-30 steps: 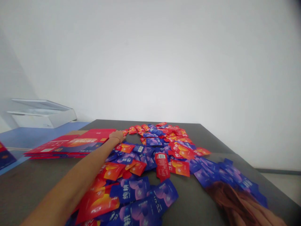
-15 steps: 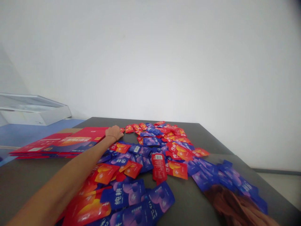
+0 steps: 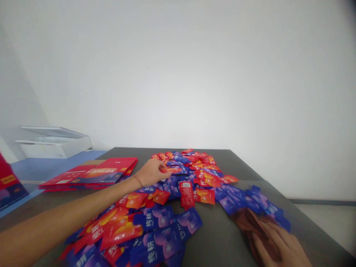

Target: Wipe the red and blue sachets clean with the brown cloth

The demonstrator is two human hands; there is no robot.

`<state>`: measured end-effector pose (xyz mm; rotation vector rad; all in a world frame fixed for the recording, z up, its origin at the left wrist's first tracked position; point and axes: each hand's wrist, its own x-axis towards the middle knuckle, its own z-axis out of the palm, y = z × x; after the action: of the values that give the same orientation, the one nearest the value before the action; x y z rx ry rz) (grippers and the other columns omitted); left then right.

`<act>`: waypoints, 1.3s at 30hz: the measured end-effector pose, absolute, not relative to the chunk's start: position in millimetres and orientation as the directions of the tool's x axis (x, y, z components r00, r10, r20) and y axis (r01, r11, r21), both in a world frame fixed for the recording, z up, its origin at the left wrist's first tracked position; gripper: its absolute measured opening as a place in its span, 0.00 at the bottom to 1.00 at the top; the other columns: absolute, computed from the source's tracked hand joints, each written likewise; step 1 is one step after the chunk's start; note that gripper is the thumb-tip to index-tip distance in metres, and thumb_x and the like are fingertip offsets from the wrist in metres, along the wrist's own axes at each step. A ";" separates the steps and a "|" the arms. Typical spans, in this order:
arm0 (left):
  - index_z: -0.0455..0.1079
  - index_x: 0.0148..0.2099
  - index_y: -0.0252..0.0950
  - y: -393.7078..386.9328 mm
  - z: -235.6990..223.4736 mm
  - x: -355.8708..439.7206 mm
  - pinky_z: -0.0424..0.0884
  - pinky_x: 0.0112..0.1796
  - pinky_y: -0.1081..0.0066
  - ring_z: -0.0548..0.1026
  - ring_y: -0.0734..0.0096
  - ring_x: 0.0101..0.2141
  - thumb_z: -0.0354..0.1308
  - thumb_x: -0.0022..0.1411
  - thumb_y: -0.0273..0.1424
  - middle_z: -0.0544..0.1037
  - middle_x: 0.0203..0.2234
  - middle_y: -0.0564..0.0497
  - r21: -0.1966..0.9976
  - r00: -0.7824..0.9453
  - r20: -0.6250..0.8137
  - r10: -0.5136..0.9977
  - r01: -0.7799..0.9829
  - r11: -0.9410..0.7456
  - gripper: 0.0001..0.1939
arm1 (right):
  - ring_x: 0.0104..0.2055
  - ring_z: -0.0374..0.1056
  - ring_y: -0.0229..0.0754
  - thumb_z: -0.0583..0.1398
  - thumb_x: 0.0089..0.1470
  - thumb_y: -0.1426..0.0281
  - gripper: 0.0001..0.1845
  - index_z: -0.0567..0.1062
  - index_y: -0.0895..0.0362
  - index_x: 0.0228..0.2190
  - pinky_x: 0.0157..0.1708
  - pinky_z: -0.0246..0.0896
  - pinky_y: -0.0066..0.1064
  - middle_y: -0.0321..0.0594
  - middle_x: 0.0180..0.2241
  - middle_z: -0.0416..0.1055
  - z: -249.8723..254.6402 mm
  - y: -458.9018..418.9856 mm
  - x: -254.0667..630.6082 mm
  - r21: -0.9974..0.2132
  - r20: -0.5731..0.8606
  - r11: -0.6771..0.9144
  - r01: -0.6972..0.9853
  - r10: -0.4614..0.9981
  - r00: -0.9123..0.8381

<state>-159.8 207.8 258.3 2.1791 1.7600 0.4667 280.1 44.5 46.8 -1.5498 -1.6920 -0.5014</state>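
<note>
On the dark tabletop (image 3: 217, 233), many red packets (image 3: 122, 231) and blue packets (image 3: 162, 244) are lying in a long mixed heap, from the near edge of the view to the far part. The left hand (image 3: 150, 172) is over the middle-left side of this heap, with its fingers bent at one red-orange packet (image 3: 172, 170); whether its grip is closed on this packet, I cannot tell. The right hand (image 3: 286, 246) has its grip closed on a brown cloth (image 3: 249, 226), which is just beside the blue packets at the right. Flat red cartons (image 3: 104, 172) are stacked left of the heap, and farther left a white box (image 3: 57, 147) stands on a blue surface (image 3: 66, 162).
</note>
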 end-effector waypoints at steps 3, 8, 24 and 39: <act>0.78 0.43 0.37 158.1 254.4 -133.2 0.73 0.39 0.68 0.80 0.61 0.40 0.62 0.61 0.56 0.83 0.37 0.48 0.564 0.331 -0.051 0.942 0.788 -0.246 0.26 | 0.54 0.72 0.56 0.59 0.64 0.50 0.25 0.79 0.51 0.53 0.53 0.68 0.47 0.45 0.52 0.78 64.5 38.2 261.8 -0.274 0.718 0.155 0.949 0.689 0.095; 0.76 0.32 0.38 102.0 245.5 -97.4 0.72 0.32 0.71 0.78 0.66 0.31 0.58 0.59 0.51 0.81 0.29 0.50 0.735 0.551 -0.385 0.741 0.668 -0.115 0.20 | 0.54 0.71 0.55 0.59 0.65 0.53 0.22 0.78 0.53 0.51 0.52 0.69 0.48 0.47 0.51 0.77 77.4 37.0 247.3 -0.318 0.731 0.136 0.938 0.666 0.151; 0.73 0.52 0.35 136.8 180.0 -12.4 0.78 0.36 0.66 0.77 0.70 0.34 0.59 0.73 0.47 0.78 0.40 0.49 0.471 0.429 -0.721 0.544 0.879 -0.069 0.20 | 0.54 0.69 0.53 0.61 0.66 0.60 0.17 0.78 0.53 0.51 0.53 0.68 0.46 0.45 0.51 0.76 90.0 35.9 238.1 -0.335 0.710 0.147 0.931 0.689 0.147; 0.71 0.59 0.37 143.0 152.5 7.4 0.77 0.51 0.52 0.78 0.60 0.49 0.60 0.73 0.41 0.77 0.52 0.45 0.287 0.827 -0.087 0.555 0.555 -0.781 0.18 | 0.53 0.68 0.54 0.61 0.65 0.60 0.17 0.79 0.53 0.50 0.53 0.67 0.47 0.46 0.50 0.77 98.8 30.0 237.0 -0.349 0.688 0.133 0.928 0.709 0.157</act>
<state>7.4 143.0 152.5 2.7086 0.8442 0.0032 237.0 30.0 98.8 -1.6272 -1.6029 -0.3425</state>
